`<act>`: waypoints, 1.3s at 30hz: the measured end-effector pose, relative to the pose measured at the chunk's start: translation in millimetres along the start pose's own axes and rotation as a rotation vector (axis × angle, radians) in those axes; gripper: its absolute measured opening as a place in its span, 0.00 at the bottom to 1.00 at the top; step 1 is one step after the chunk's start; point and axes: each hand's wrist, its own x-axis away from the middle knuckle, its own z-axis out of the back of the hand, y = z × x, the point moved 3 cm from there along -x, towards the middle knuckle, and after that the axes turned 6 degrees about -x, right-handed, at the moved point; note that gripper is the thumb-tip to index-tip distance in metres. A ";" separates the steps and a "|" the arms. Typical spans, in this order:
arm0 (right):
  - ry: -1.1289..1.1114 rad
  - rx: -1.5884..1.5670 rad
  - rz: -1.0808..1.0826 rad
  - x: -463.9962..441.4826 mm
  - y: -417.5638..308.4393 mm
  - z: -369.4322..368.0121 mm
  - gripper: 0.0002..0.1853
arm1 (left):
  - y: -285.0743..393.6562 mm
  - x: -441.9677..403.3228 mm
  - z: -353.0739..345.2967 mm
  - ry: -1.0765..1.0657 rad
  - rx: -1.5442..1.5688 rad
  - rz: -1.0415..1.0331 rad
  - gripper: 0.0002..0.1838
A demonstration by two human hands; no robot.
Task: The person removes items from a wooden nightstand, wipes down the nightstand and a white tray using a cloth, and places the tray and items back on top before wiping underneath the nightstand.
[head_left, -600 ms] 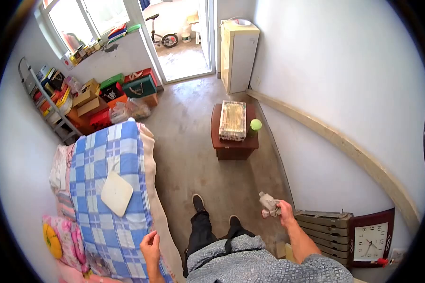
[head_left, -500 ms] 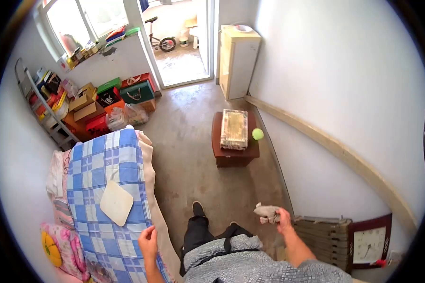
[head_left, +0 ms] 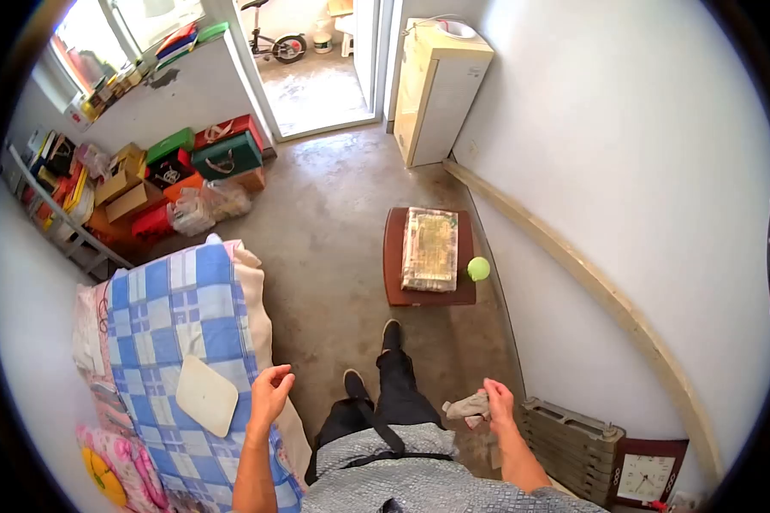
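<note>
My right hand [head_left: 499,405] is closed on a crumpled greyish-beige cloth [head_left: 467,409], which hangs out to its left above the floor. Near the bed's right edge is my left hand [head_left: 270,393], its fingers curled loosely with a gap between thumb and fingers, and nothing shows in it. A white rounded-square pad [head_left: 206,396] lies on the blue-and-white checked bedspread [head_left: 175,312], left of that hand. Ahead stands a small brown-red table [head_left: 395,256] bearing a patterned box [head_left: 430,248], with a light green round-topped object [head_left: 478,268] at its right side.
Boxes and bags [head_left: 227,158] are piled at the back left beside a metal ladder [head_left: 64,214]. A cream cabinet [head_left: 441,98] stands right of the doorway [head_left: 316,77]. A folded slatted item [head_left: 569,449] and a framed clock [head_left: 644,475] lean at the lower right.
The view has shifted, and the small table appears closer. My left hand has risen and its fingers look looser. The foot on the right has stepped forward. The cloth remains in my right hand.
</note>
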 end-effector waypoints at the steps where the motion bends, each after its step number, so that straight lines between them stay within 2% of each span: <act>1: -0.014 0.065 0.050 -14.6 -7.5 -12.5 0.29 | 3.2 -14.7 -10.4 -0.053 0.028 0.047 0.15; 2: -0.017 0.132 0.103 -29.0 -18.7 -16.5 0.32 | 8.0 -29.0 -32.0 -0.139 0.077 0.071 0.19; 3: -0.039 0.195 0.120 -37.6 -33.8 -34.2 0.39 | 18.2 -45.2 -42.4 -0.153 0.053 0.066 0.19; 5: -0.057 0.348 0.160 -68.5 -67.9 -65.2 0.51 | 41.2 -79.4 -78.2 -0.284 0.203 0.324 0.23; 6: -0.059 0.446 0.184 -89.1 -81.2 -77.8 0.56 | 46.3 -100.8 -98.8 -0.298 0.187 0.325 0.23; 7: -0.087 0.402 0.140 -101.6 -79.7 -126.5 0.56 | 47.6 -137.4 -88.9 -0.346 0.050 0.284 0.26; 8: -0.092 0.493 0.150 -126.3 -96.9 -135.2 0.59 | 50.2 -156.7 -122.4 -0.425 -0.018 0.247 0.29; 9: -0.054 0.626 0.169 -151.0 -117.7 -99.6 0.63 | 56.8 -155.8 -188.5 -0.477 0.033 0.260 0.29; 12: -0.085 0.699 0.143 -210.3 -121.7 -118.8 0.65 | 82.9 -200.6 -246.4 -0.537 0.005 0.238 0.35; 16: -0.119 0.718 0.190 -264.2 -113.6 -127.7 0.62 | 84.7 -244.8 -318.0 -0.568 -0.052 0.233 0.46; 18: -0.165 0.699 0.272 -291.1 -99.2 -130.5 0.55 | 84.2 -259.6 -346.5 -0.574 -0.029 0.265 0.50; 19: -0.178 0.708 0.264 -300.4 -93.9 -132.4 0.55 | 81.6 -267.7 -355.6 -0.575 -0.032 0.270 0.52; 21: -0.260 0.493 0.121 -313.6 -81.6 -133.5 0.50 | 73.5 -274.7 -370.6 -0.569 -0.034 0.290 0.55; 23: -0.298 0.483 0.141 -311.2 -96.2 -144.0 0.50 | 72.2 -282.9 -383.6 -0.612 0.039 0.316 0.57; 25: -0.275 0.523 0.484 -299.8 -121.0 -153.2 0.52 | 49.0 -284.8 -402.9 -0.621 0.076 0.353 0.56; 26: -0.279 0.567 0.511 -301.6 -126.4 -157.5 0.54 | 39.9 -286.0 -410.5 -0.600 0.093 0.309 0.54; 28: -0.317 0.607 0.475 -311.3 -129.8 -162.2 0.53 | 30.0 -289.2 -420.0 -0.598 0.126 0.179 0.47; 30: -0.388 0.556 0.415 -315.8 -125.4 -171.1 0.48 | 20.2 -284.7 -422.4 -0.559 0.146 0.198 0.50; 32: -0.402 0.588 0.452 -320.4 -131.3 -174.2 0.47 | 28.1 -279.2 -421.1 -0.390 0.102 0.124 0.49; 33: -0.405 0.615 0.490 -323.1 -132.9 -175.2 0.46 | 41.0 -277.1 -418.6 -0.371 0.103 0.131 0.49; 35: -0.415 0.628 0.511 -322.3 -137.4 -181.5 0.45 | 56.7 -280.2 -414.1 -0.461 0.314 0.146 0.46; 37: -0.460 0.666 0.499 -318.5 -133.3 -181.8 0.45 | 45.5 -264.6 -423.4 -0.338 0.407 0.244 0.45; 39: -0.464 0.626 0.453 -331.4 -131.5 -182.1 0.45 | 39.2 -274.7 -426.3 -0.361 0.329 0.267 0.48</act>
